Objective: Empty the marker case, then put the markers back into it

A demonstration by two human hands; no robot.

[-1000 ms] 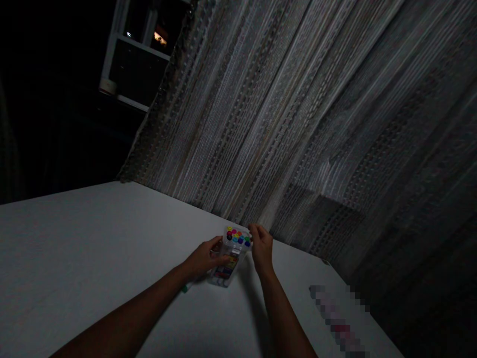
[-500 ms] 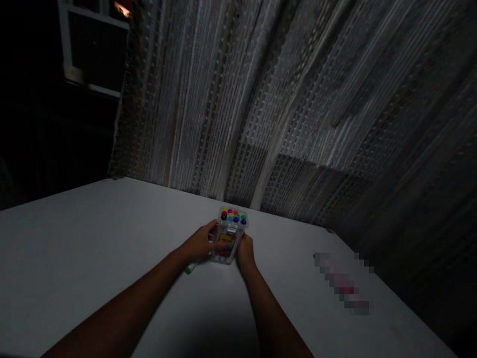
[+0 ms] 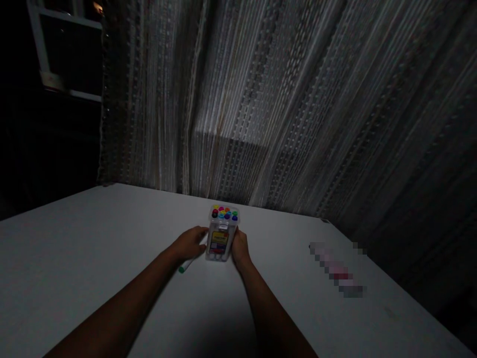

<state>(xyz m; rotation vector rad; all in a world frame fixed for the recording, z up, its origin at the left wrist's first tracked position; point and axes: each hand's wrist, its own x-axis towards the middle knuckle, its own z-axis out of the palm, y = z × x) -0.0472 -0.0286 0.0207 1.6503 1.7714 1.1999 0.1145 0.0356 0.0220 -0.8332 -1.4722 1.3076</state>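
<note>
A clear plastic marker case (image 3: 218, 242) stands upright on the white table, with several markers inside showing colourful ends at its top and a yellow and dark label on its front. My right hand (image 3: 240, 247) grips the case's right side, its fingers partly hidden behind it. At the left side is my left hand (image 3: 191, 242), thumb and fingers apart, their tips close to the case wall; whether they touch it is hard to tell. A white marker with a green cap (image 3: 182, 269) lies on the table beneath my left hand, partly covered by it.
A blurred-out pinkish object (image 3: 337, 271) lies on the right part of the white table (image 3: 93, 248). Behind the table's far edge hangs a grey striped curtain (image 3: 242, 99). A window frame (image 3: 70, 20) shows at the upper left. The room is dim.
My left thumb has come off the front of the case, and the label is now uncovered. More of the green-capped marker shows. The camera view has shifted slightly.
</note>
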